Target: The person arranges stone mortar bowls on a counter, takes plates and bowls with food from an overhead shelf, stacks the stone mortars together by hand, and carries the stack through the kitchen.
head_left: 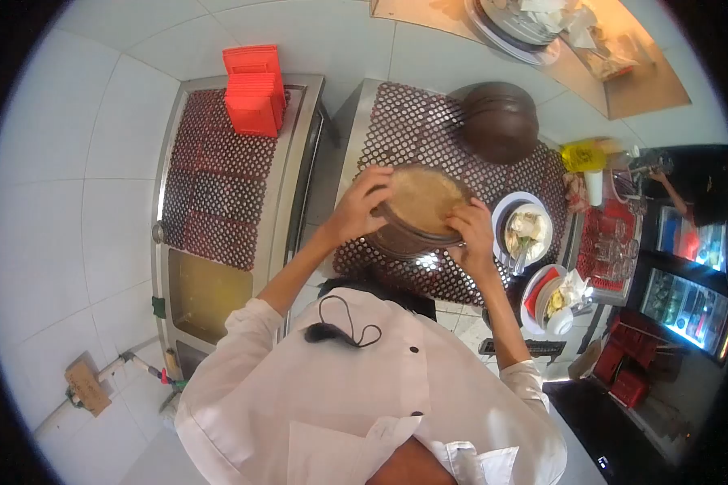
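Observation:
Both my hands grip a round brown dish (pixel 425 200) with a tan inner face and a dark rim. It is held over a rack covered with a perforated mat (pixel 404 121). My left hand (pixel 362 204) is closed on the dish's left edge, fingertips over the rim. My right hand (pixel 473 234) is closed on its lower right edge, fingers curled onto the tan face. Whether a second dish lies under it, I cannot tell. Behind it, a stack of dark brown bowls (pixel 500 123) sits upside down on the mat.
Right of the dish are a white plate with food scraps (pixel 527 232) and stacked plates with crumpled napkins (pixel 543 301). Red square plates (pixel 255 97) stand on the left rack beside a sink basin (pixel 209 295). Glasses (pixel 615 246) are far right; another person's arm (pixel 673 194) shows beyond.

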`<act>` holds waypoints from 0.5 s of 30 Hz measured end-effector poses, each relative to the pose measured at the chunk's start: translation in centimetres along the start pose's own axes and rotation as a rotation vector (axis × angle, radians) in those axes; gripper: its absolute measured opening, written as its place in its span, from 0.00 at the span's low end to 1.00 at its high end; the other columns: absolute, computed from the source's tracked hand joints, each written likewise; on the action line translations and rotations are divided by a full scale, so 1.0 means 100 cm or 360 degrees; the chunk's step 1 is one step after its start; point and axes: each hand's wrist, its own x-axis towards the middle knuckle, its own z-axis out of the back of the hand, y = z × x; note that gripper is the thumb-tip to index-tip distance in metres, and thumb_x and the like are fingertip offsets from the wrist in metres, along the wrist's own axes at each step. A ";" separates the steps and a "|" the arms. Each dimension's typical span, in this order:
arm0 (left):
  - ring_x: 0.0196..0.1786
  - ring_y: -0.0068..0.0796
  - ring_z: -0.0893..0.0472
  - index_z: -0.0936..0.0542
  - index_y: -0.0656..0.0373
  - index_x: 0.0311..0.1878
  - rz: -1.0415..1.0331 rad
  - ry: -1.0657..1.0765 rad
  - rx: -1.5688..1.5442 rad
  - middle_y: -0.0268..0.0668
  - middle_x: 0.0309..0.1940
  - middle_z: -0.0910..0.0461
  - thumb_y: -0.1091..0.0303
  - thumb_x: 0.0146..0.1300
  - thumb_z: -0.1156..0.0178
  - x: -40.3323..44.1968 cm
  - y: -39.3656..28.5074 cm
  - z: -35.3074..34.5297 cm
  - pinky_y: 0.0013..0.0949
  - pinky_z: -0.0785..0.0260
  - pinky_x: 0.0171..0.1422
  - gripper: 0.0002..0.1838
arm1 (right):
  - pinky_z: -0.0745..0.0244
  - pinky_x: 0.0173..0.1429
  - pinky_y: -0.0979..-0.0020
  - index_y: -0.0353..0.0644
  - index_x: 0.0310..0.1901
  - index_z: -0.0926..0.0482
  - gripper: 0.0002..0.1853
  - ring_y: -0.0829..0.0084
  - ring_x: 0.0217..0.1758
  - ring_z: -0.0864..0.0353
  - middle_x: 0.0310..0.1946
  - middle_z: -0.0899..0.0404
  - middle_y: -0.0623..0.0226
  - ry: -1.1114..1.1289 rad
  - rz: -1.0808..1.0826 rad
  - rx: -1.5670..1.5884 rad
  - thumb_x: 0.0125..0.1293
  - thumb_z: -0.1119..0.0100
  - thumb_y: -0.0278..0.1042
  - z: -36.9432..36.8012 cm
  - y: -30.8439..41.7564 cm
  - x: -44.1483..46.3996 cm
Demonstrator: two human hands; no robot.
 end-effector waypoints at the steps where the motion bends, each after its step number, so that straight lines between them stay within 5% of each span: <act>1: 0.72 0.49 0.28 0.21 0.60 0.52 0.0006 0.0010 0.0003 0.44 0.56 0.24 0.74 0.40 0.22 -0.013 -0.001 -0.004 0.54 0.35 0.76 0.31 | 0.35 0.74 0.44 0.40 0.45 0.19 0.19 0.55 0.58 0.19 0.47 0.17 0.60 0.0033 0.0021 -0.0040 0.48 0.30 0.30 -0.005 0.006 -0.010; 5: 0.72 0.47 0.28 0.20 0.59 0.49 -0.0113 0.0196 0.0217 0.40 0.55 0.22 0.78 0.39 0.23 -0.034 -0.008 0.010 0.55 0.37 0.80 0.28 | 0.38 0.76 0.43 0.43 0.47 0.17 0.23 0.56 0.61 0.21 0.52 0.19 0.61 0.0133 0.0021 -0.0235 0.44 0.29 0.27 -0.018 0.021 -0.029; 9: 0.76 0.49 0.32 0.18 0.57 0.52 -0.0120 0.0437 0.0157 0.40 0.62 0.23 0.66 0.53 0.24 -0.047 -0.018 0.030 0.56 0.42 0.82 0.23 | 0.42 0.80 0.43 0.53 0.61 0.19 0.35 0.58 0.69 0.29 0.65 0.24 0.64 0.0542 0.0029 -0.0504 0.46 0.27 0.24 -0.006 0.046 -0.020; 10: 0.77 0.49 0.33 0.18 0.57 0.54 -0.0114 0.0477 0.0135 0.41 0.64 0.24 0.63 0.56 0.26 -0.051 -0.022 0.034 0.55 0.43 0.83 0.23 | 0.51 0.84 0.41 0.59 0.70 0.25 0.36 0.54 0.79 0.39 0.76 0.34 0.63 0.0763 0.0015 -0.0581 0.56 0.28 0.35 -0.007 0.043 -0.029; 12: 0.78 0.50 0.35 0.19 0.55 0.59 -0.0099 0.0541 0.0101 0.43 0.68 0.27 0.58 0.62 0.29 -0.054 -0.026 0.042 0.54 0.46 0.83 0.23 | 0.57 0.85 0.40 0.60 0.73 0.28 0.35 0.50 0.83 0.48 0.80 0.42 0.62 0.0756 -0.0118 -0.0614 0.62 0.32 0.45 0.002 0.064 -0.033; 14: 0.79 0.50 0.36 0.22 0.57 0.63 0.0133 0.0220 -0.0204 0.46 0.69 0.29 0.60 0.64 0.30 -0.058 -0.023 0.037 0.52 0.46 0.83 0.26 | 0.68 0.86 0.39 0.59 0.80 0.37 0.38 0.45 0.88 0.65 0.85 0.56 0.56 0.0868 -0.0345 -0.0611 0.72 0.46 0.62 0.009 0.076 -0.034; 15: 0.79 0.51 0.36 0.23 0.57 0.65 0.0252 0.0064 -0.0364 0.47 0.70 0.30 0.60 0.65 0.31 -0.062 -0.020 0.031 0.51 0.47 0.83 0.27 | 0.67 0.86 0.41 0.56 0.81 0.39 0.38 0.46 0.88 0.64 0.85 0.56 0.54 0.0723 -0.0460 -0.0516 0.73 0.47 0.61 0.010 0.071 -0.038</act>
